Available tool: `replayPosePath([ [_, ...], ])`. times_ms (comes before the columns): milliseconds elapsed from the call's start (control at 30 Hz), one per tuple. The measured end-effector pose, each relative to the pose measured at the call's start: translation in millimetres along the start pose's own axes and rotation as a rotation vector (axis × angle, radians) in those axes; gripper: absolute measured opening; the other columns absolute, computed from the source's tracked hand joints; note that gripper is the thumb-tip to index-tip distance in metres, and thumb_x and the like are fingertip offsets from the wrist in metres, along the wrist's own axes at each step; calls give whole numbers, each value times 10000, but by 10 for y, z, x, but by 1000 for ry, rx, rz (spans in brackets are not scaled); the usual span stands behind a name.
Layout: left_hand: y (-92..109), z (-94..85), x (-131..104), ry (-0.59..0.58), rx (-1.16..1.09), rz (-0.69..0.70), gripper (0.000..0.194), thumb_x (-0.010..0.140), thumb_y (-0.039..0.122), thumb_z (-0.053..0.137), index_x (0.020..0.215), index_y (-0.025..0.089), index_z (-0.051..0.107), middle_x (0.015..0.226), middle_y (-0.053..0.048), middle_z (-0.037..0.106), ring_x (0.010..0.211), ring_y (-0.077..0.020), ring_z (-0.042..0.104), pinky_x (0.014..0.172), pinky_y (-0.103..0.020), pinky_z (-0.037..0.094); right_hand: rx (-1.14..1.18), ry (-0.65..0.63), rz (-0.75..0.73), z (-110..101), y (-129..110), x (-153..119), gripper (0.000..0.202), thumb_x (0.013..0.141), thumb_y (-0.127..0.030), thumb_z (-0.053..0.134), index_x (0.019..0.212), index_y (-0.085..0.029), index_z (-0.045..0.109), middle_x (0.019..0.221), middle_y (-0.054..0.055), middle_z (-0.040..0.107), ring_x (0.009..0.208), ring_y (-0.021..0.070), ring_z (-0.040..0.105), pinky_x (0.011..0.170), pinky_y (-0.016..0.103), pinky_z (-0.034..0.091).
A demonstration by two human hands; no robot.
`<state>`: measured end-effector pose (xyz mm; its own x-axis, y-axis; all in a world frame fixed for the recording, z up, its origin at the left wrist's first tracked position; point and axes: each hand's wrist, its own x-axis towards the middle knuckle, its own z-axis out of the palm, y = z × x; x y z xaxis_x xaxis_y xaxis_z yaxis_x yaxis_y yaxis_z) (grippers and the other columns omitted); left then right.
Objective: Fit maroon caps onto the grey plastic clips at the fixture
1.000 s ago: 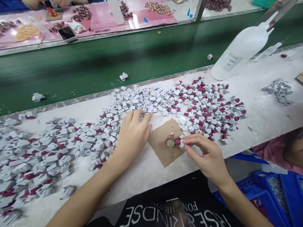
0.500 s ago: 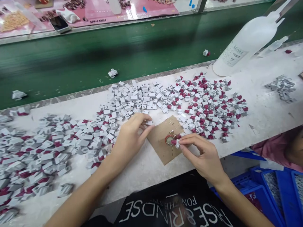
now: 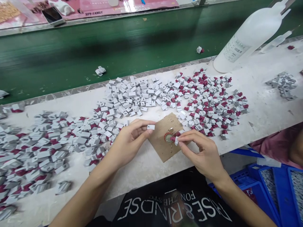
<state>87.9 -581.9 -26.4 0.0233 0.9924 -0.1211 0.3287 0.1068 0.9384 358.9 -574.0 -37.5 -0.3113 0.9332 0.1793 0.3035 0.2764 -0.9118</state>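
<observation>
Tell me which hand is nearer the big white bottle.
Right. The right hand is by the right edge of the cardboard, below and left of the big bottle in view; the left hand is farther off, by the cardboard's left edge.

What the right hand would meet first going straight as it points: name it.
Probably the red-rimmed disc on the brown card, beyond the maroon and grey piece the right hand holds; depth is unclear.

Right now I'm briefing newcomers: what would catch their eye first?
Scattered grey and maroon pieces cover much of the white worktable. Nearer, the left hand pinches a grey block and the right hand a maroon-and-grey piece over a brown board. A large white bottle stands at upper right.
</observation>
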Motion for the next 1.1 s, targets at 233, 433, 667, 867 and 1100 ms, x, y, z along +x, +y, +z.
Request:
replayPosePath([
  [233, 32, 93, 20, 130, -255, -9, 238, 964, 362, 899, 1106, 211, 783, 1063, -111, 888, 1006, -276, 874, 966, -459, 744, 144, 40, 88, -28, -4, -4, 168, 1022, -158, 789, 1046, -303, 870, 1052, 37, 835, 1001, 216, 809, 839, 352, 686],
  [433, 209, 108, 122, 207, -204, 16, 207, 873, 277, 959, 1046, 220, 861, 941, -64, 871, 862, -226, 847, 839, -361, 747, 450, 124, 289, -83, 102, 166, 60, 976, -318, 886, 1020, -281, 869, 930, 28, 844, 803, 212, 805, 753, 365, 692],
  [667, 430, 253, 351, -139, -303, -67, 184, 912, 327, 930, 1058, 219, 896, 962, -60, 891, 730, -206, 821, 741, -346, 735, 469, 161, 215, 6, 96, 414, 140, 965, -416, 886, 996, -287, 840, 958, 31, 820, 877, 221, 771, 805, 385, 681],
  [867, 486, 281, 449, -178, -283, -34, 190, 901, 293, 921, 1066, 203, 892, 1047, -77, 879, 743, -189, 821, 736, -317, 729, 463, 188, 195, -1, 29, 469, 94, 961, -372, 871, 977, -281, 852, 939, 30, 830, 849, 209, 779, 718, 340, 667],
  [1100, 522, 284, 494, -213, -287, -52, 205, 852, 332, 982, 1003, 215, 909, 1033, -69, 874, 755, -187, 827, 753, -308, 735, 469, 146, 178, -60, -46, 479, 8, 956, -269, 876, 965, -270, 874, 949, 27, 856, 865, 202, 832, 750, 321, 710],
])
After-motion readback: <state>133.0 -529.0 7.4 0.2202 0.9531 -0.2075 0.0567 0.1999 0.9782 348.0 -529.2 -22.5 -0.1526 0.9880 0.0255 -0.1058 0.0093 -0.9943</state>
